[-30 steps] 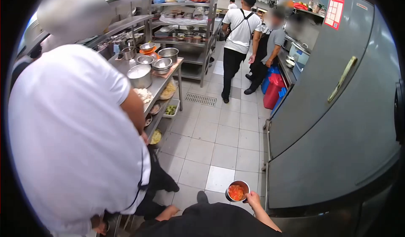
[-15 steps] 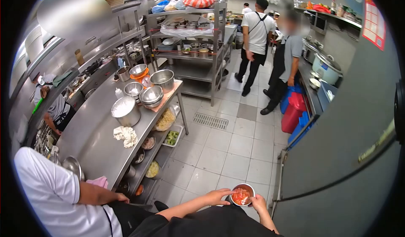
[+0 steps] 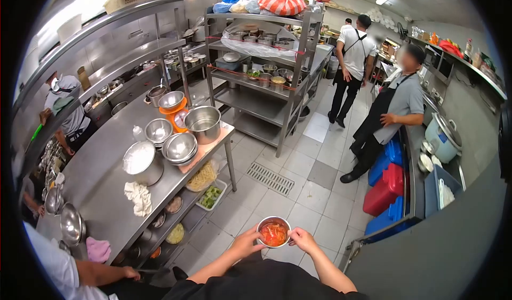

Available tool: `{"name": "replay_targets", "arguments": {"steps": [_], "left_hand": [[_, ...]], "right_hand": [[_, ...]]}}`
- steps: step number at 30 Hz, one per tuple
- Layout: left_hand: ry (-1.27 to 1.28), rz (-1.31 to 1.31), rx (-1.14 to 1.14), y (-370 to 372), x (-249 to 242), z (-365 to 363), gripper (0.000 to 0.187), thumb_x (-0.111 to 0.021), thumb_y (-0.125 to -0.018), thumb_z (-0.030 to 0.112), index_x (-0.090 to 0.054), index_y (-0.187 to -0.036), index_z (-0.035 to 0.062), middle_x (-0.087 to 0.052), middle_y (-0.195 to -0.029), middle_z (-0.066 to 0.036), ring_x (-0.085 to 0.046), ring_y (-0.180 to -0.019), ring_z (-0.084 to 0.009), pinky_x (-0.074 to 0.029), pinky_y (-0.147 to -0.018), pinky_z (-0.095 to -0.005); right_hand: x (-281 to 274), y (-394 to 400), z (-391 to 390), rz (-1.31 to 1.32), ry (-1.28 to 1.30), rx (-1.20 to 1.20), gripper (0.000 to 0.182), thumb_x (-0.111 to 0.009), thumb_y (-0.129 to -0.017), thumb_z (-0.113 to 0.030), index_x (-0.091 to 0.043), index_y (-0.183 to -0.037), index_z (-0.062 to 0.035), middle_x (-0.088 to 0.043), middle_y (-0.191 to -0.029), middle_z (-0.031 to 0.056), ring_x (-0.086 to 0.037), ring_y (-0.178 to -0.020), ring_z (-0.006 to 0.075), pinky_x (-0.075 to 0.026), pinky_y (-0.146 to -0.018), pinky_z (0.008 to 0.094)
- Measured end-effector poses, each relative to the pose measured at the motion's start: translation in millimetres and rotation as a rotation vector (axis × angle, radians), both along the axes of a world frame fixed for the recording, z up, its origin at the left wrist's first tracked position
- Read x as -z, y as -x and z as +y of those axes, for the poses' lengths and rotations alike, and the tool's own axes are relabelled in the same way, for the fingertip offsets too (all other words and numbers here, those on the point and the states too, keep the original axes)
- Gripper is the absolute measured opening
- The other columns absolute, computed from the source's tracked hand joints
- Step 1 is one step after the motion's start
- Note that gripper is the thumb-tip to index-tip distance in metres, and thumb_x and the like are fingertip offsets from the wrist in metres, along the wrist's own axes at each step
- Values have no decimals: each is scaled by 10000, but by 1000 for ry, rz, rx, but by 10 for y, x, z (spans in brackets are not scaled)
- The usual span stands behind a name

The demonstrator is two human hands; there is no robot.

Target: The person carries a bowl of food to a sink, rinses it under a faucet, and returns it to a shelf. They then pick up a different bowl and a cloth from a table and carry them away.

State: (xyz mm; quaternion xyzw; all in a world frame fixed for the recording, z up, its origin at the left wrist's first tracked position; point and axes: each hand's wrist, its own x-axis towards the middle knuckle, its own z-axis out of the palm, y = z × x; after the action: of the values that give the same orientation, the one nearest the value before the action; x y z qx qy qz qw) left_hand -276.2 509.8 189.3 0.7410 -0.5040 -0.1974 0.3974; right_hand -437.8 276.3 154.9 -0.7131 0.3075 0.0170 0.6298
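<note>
A small round metal bowl point(image 3: 274, 218) with red and orange food in it is held out over the floor in front of my body. My left hand point(image 3: 248, 242) is wrapped round the bowl's left side. At its right rim, my right hand point(image 3: 302, 239) pinches the edge. The food point(image 3: 273, 234) looks like wet, cut red pieces. Both forearms reach up from the bottom of the view.
A steel table point(image 3: 96, 177) with bowls, pots and a white cloth point(image 3: 138, 197) is on the left. A co-worker point(image 3: 378, 118) stands at right near red and blue bins point(image 3: 385, 189). Another walks behind; a white sleeve point(image 3: 50, 262) is at lower left. A shelf rack point(image 3: 256, 100) stands ahead.
The bowl and both hands have moved left and slightly up in view. My left hand now wraps the bowl's side. The right co-worker has turned; the walking one is farther off. The view has shifted.
</note>
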Motion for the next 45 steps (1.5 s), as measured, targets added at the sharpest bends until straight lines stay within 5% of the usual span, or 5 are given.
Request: {"name": "replay_targets", "arguments": {"steps": [5,7,11,35,45], "left_hand": [[31,72,-72,-1088,52,-675,265,-807,-768,224,-625,-932,123,-461,-1494,-85,-565,-1229,-341,-505,-939,-399],[28,116,-78,-1524,87,-982,265,-806,-771,229,-624,-933,127,-460,-1496,-96,-565,-1229,-346,-506,-937,-402],[93,67,-98,-2390,59,-1646,270,-808,-775,244,-620,-936,137,-444,-1504,-145,-555,-1238,-369,-502,-941,-415],[215,-101,-770,-7297,-622,-5175,340,-826,-756,278,-596,-890,67,-631,-1183,-120,-618,-1100,-329,-494,-884,-402],[152,-238,-940,-9690,-823,-5820,342,-814,-763,297,-613,-912,65,-609,-1277,-110,-620,-1077,-361,-499,-858,-434]], "right_hand": [[607,-493,-1160,74,-545,298,374,-550,-996,-409,-604,-1043,-42,-687,-1092,206,-677,-1017,355,-563,-842,453],[973,-358,-1371,842,1082,-322,337,-555,-962,-377,-613,-999,-47,-710,-1030,177,-689,-987,353,-564,-840,449],[1648,-76,-2024,739,-62,129,293,-594,-884,-271,-675,-1090,-80,-719,-1010,155,-716,-806,323,-569,-737,443],[2125,-4315,-6837,243,-107,381,215,-569,-949,-263,-556,-1022,-62,-642,-860,129,-677,-677,287,-561,-509,422],[2217,-4311,-5920,474,155,171,215,-552,-924,-207,-586,-986,-4,-646,-736,150,-656,-566,284,-549,-464,424]]}}
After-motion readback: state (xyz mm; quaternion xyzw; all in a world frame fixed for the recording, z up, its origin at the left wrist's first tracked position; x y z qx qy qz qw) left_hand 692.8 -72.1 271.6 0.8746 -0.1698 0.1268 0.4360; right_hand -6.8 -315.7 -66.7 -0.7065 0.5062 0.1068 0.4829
